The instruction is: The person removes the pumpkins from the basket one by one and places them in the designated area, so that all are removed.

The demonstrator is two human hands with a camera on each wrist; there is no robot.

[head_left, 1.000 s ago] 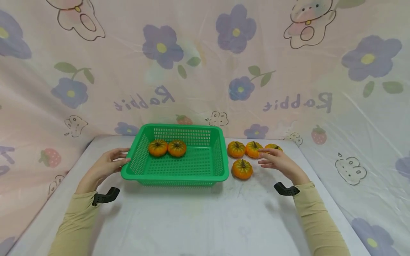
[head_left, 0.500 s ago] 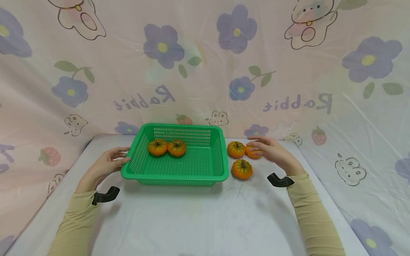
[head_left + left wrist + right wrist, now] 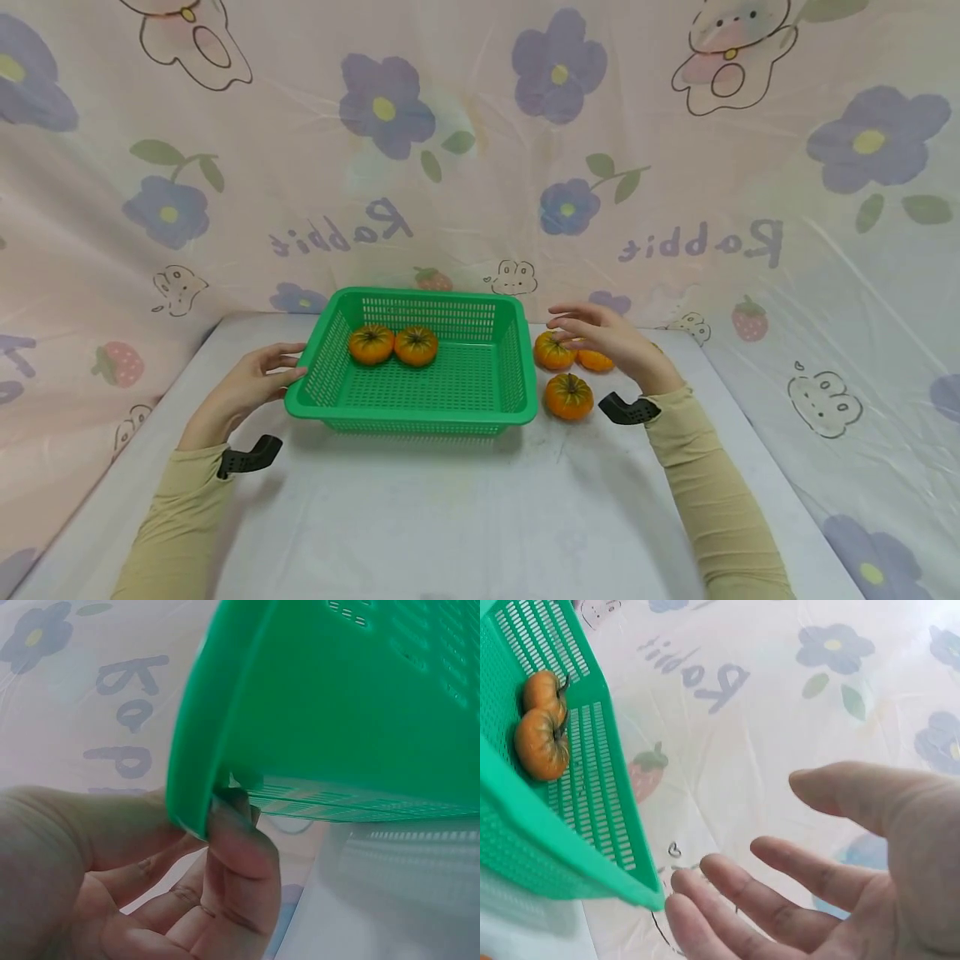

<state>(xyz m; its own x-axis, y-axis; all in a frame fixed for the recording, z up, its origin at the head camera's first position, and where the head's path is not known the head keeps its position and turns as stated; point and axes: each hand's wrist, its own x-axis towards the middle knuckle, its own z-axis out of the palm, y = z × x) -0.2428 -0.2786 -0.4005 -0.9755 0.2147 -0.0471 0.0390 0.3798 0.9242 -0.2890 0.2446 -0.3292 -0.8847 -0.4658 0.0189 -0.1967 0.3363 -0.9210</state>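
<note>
My left hand [image 3: 251, 387] pinches the left rim of a green plastic basket [image 3: 412, 417]; in the left wrist view the thumb and fingers [image 3: 244, 847] close on the basket's edge. Inside the basket, toward the back left, two small orange pumpkins [image 3: 416, 346] sit side by side. My right hand [image 3: 611, 337], fingers apart and holding nothing, hovers over the pumpkins right of the basket. Beneath it are a back pumpkin [image 3: 553, 352] and a partly covered pumpkin [image 3: 596, 361]. A nearer pumpkin [image 3: 569, 397] lies in front of them. Another is almost wholly hidden behind the right hand.
The basket stands on a white-covered table [image 3: 420, 517], near its back edge. Behind hangs a patterned curtain [image 3: 480, 183] with flowers and rabbits. Each wrist carries a black camera mount [image 3: 630, 408].
My right hand has moved left and slightly up, from beside the rightmost pumpkin to above the back-row pumpkins. The left hand, the basket and the pumpkins have stayed in place.
</note>
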